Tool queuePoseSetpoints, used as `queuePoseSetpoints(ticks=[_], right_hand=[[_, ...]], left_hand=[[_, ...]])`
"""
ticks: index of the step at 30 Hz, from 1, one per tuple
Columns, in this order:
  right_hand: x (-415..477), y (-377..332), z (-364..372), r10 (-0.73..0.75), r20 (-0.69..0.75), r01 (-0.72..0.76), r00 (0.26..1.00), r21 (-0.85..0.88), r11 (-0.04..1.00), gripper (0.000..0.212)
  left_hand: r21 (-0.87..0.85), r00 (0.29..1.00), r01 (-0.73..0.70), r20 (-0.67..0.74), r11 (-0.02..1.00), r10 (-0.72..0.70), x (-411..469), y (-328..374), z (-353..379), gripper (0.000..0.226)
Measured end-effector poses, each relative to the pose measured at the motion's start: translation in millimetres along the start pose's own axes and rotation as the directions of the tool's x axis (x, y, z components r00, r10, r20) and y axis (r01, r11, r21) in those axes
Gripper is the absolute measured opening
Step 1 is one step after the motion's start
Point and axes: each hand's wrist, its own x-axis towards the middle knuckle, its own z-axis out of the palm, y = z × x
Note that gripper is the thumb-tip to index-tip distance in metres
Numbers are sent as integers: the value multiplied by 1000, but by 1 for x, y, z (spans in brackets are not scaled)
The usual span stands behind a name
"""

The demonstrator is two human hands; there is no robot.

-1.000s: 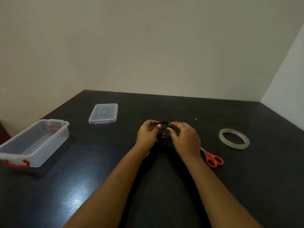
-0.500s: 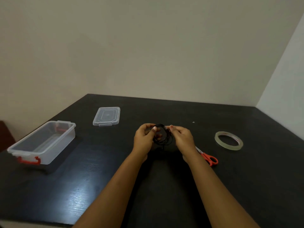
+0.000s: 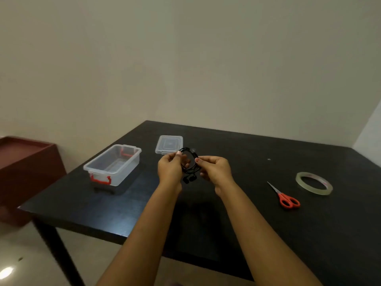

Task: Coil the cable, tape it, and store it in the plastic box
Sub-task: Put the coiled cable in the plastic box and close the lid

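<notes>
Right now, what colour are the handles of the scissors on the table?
Orange-red; the scissors show plainly in the head view, the only one.

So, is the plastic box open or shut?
Open: the plastic box has no lid on; the lid lies separately on the table.

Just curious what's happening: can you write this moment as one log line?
left hand, right hand: holding coiled cable | box: open, lid off | tape, scissors: on table

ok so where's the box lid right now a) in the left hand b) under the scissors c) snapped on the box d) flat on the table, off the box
d: the lid lies flat on the table, apart from the open box; the left hand holds only the cable.
</notes>
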Motion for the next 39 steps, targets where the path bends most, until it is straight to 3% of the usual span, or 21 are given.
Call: queuePoseSetpoints(ticks=[5, 7, 10, 14, 18, 21, 24, 29, 32, 34, 36, 39], right_hand=[[3, -27, 62, -5, 144, -3, 990, 58, 998, 8], [6, -39, 94, -5, 192, -14, 981, 95, 995, 3], [15, -52, 138, -20, 230, -8, 973, 119, 993, 10], [28, -53, 189, 0, 245, -12, 970, 49, 999, 13], [40, -42, 216, 39, 211, -19, 977, -95, 995, 10], [50, -28, 228, -3, 202, 69, 979, -321, 944, 12], [55, -17, 237, -93, 250, 224, 964, -570, 790, 22], [53, -6, 233, -226, 282, 359, 932, -794, 491, 22], [55, 3, 226, -253, 288, 376, 924, -804, 460, 25], [56, 6, 223, -244, 301, 384, 922, -794, 471, 25], [56, 8, 219, -232, 296, 376, 927, -753, 541, 25], [56, 13, 210, -272, 233, 357, 934, -663, 658, 25]], left_hand=[[-3, 1000, -7, -29, 1000, 7, 10, 54, -62, 21], [82, 997, -49, -52, 995, 53, 25, 76, -99, 16], [123, 993, -54, -96, 991, 66, 49, 98, -144, 15], [148, 985, -34, -164, 988, 58, 78, 107, -179, 19], [383, 972, 26, -225, 923, 66, 110, 99, -202, 17], [635, 964, 60, -237, 770, 120, 119, 92, -205, 15], [833, 959, 50, -195, 550, 207, 122, 89, -200, 11], [966, 941, 8, -94, 257, 326, 118, 84, -187, 17], [983, 914, -55, -20, 173, 405, 114, 77, -183, 16], [972, 882, -111, -1, 209, 472, 111, 73, -184, 19], [934, 838, -161, -41, 319, 543, 103, 68, -186, 28], [865, 820, -76, -229, 496, 525, 79, 57, -191, 40]])
